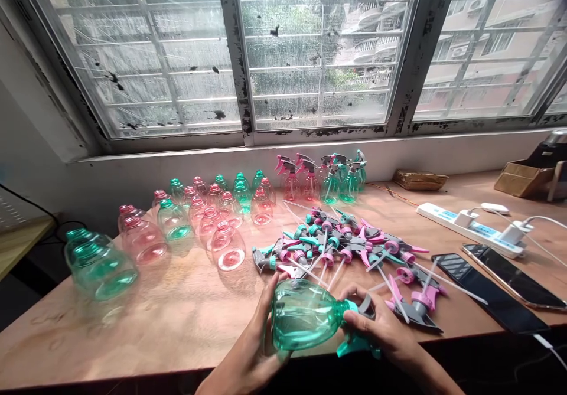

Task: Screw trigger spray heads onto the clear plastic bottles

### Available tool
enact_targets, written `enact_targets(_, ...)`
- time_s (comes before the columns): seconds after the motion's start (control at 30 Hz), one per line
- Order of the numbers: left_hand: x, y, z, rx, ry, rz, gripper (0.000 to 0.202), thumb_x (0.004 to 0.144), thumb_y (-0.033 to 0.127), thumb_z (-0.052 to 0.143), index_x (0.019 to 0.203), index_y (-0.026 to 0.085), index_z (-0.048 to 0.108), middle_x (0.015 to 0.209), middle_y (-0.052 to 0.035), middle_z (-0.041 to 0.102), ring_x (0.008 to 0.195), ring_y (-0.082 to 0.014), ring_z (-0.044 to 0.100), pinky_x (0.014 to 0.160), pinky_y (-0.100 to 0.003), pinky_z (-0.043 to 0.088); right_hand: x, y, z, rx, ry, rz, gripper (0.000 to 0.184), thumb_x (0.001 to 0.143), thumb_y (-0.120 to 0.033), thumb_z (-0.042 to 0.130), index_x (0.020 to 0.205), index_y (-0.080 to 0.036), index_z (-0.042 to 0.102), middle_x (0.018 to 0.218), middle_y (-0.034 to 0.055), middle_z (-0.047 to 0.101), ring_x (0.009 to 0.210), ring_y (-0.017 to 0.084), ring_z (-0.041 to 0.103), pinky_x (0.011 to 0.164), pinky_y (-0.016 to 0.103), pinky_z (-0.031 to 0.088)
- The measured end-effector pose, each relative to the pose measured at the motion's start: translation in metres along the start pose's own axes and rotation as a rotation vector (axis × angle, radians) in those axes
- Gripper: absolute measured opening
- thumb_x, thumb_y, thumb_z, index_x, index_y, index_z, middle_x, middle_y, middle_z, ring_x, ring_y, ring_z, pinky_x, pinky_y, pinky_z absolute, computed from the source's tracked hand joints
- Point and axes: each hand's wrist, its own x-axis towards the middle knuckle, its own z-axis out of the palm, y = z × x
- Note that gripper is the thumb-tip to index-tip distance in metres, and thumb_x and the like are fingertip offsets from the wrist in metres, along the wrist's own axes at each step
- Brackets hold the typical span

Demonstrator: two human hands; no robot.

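Left hand (252, 348) wraps the green bottle (301, 315), sideways at the table edge (110, 372) just before the spray-head pile (341, 244). Right hand (385, 333) clasps its trigger head (365, 308). Bare wood lies left of the pile.

Bright daylight through dirty window (310, 52). Glare up top. Soft shadows on table (177, 312). Edges bent, corners blurry.

Clear green bottle (303, 321) on its side over the table (177, 318), green-grey trigger head (365, 308) at its neck.
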Motion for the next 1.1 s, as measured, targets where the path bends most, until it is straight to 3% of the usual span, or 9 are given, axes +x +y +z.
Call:
enact_targets(0.1, 0.000, -0.001, 0.000, -0.025, -0.015, 0.018, 0.085, 0.106, 0.033, 0.065, 0.173, 0.038, 0.012, 0.180, -0.0087, 0.021, 0.167, -0.0379, 0.017, 0.132, -0.053, 0.025, 0.000, 0.001, 0.000, -0.009, -0.003, -0.002, 0.047, 0.082, -0.056, 0.090, 0.102, -0.021, 0.066, 0.075, -0.0004, 0.075, 0.067, 0.019, 0.071, 0.064, 0.027, 0.054)
enact_targets(0.2, -0.001, -0.002, -0.002, -0.047, -0.029, -0.048, 0.095, 0.104, 0.032, 0.071, 0.173, 0.039, 0.006, 0.181, -0.0090, 0.019, 0.166, -0.0403, 0.019, 0.132, -0.055, 0.023, 0.000, 0.001, 0.000, -0.002, 0.001, -0.003, 0.046, 0.082, -0.054, 0.091, 0.102, -0.021, 0.065, 0.074, -0.0005, 0.075, 0.066, 0.018, 0.071, 0.063, 0.027, 0.054)
enact_targets(0.4, -0.004, -0.001, -0.007, -0.062, -0.005, -0.126, 0.115, 0.091, 0.030, 0.087, 0.173, 0.039, 0.006, 0.182, -0.0073, 0.020, 0.166, -0.0436, 0.001, 0.134, -0.056, 0.012, -0.002, 0.000, 0.001, 0.005, 0.029, 0.000, 0.046, 0.080, -0.052, 0.093, 0.101, -0.021, 0.066, 0.075, -0.0007, 0.077, 0.067, 0.017, 0.072, 0.063, 0.024, 0.054)
enact_targets(0.5, -0.004, 0.002, -0.006, -0.084, 0.004, -0.137, 0.115, 0.090, 0.030, 0.088, 0.173, 0.040, 0.009, 0.181, -0.0072, 0.022, 0.165, -0.0453, 0.005, 0.133, -0.057, 0.015, -0.001, 0.000, 0.001, 0.003, 0.022, 0.000, 0.046, 0.081, -0.052, 0.093, 0.100, -0.020, 0.066, 0.073, -0.0003, 0.077, 0.066, 0.017, 0.071, 0.063, 0.024, 0.053)
enact_targets(0.67, -0.003, 0.007, -0.003, -0.110, 0.007, -0.133, 0.109, 0.090, 0.034, 0.089, 0.170, 0.049, 0.016, 0.182, 0.0002, 0.021, 0.164, -0.0459, 0.016, 0.130, -0.056, 0.027, 0.000, 0.001, 0.001, 0.009, 0.015, 0.003, 0.048, 0.081, -0.054, 0.092, 0.102, -0.020, 0.066, 0.075, -0.0007, 0.075, 0.066, 0.018, 0.072, 0.063, 0.026, 0.054)
enact_targets(0.83, -0.002, 0.006, 0.000, -0.116, 0.002, -0.122, 0.102, 0.094, 0.041, 0.083, 0.170, 0.048, 0.015, 0.182, -0.0031, 0.020, 0.161, -0.0480, 0.030, 0.125, -0.058, 0.036, 0.000, 0.001, 0.000, -0.021, 0.023, 0.008, 0.048, 0.081, -0.057, 0.090, 0.102, -0.021, 0.066, 0.074, 0.0001, 0.076, 0.067, 0.020, 0.073, 0.064, 0.029, 0.055)
enact_targets(0.97, -0.003, 0.002, -0.001, -0.082, -0.009, -0.111, 0.103, 0.098, 0.040, 0.080, 0.171, 0.048, 0.008, 0.182, -0.0037, 0.017, 0.163, -0.0456, 0.024, 0.128, -0.058, 0.032, -0.001, -0.002, 0.003, -0.025, 0.028, 0.007, 0.049, 0.080, -0.057, 0.091, 0.101, -0.021, 0.065, 0.076, 0.0002, 0.075, 0.067, 0.020, 0.073, 0.065, 0.030, 0.056)
enact_targets(1.1, -0.003, 0.000, -0.002, -0.042, -0.018, -0.097, 0.107, 0.099, 0.036, 0.078, 0.173, 0.041, 0.000, 0.183, -0.0069, 0.014, 0.166, -0.0431, 0.013, 0.132, -0.059, 0.023, -0.002, -0.005, 0.005, -0.046, 0.040, 0.017, 0.050, 0.079, -0.059, 0.090, 0.101, -0.022, 0.065, 0.075, 0.0005, 0.075, 0.067, 0.022, 0.073, 0.065, 0.032, 0.057)
